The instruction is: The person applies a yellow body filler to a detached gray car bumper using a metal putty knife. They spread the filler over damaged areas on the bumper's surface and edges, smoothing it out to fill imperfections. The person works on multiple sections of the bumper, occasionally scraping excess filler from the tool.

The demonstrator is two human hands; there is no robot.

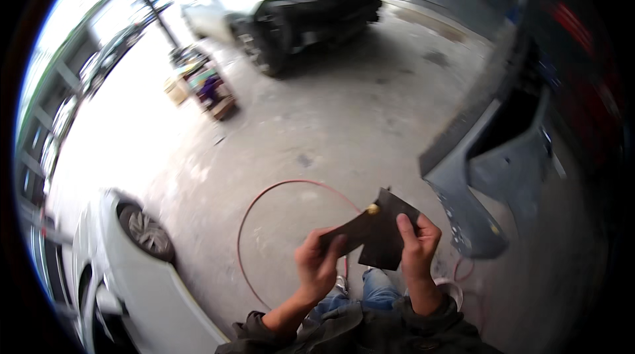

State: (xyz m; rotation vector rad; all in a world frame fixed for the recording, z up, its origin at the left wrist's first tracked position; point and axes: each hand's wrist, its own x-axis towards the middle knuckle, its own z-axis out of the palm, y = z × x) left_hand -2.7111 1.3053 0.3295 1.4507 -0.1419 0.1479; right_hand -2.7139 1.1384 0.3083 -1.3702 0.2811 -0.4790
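A dark sheet, by its look sandpaper (385, 243), is stretched between my hands in front of my body. It is bent or partly torn, with a notch at its lower edge. My left hand (317, 266) pinches the narrower left part, thumb on top. On the wider right part, my right hand (418, 248) grips the edge with its thumb pressed flat on the face. A small yellowish spot (373, 209) shows at the sheet's upper edge; I cannot tell whether it lies on the sheet or behind it.
A red hose (240, 225) loops over the concrete floor. Grey body panels (456, 205) stand at the right. A pale car (149, 294) is close at the left. Farther off are a vehicle with a stripped front (311, 13) and a loaded cart (206, 83). A pale bucket (454, 290) sits by my legs.
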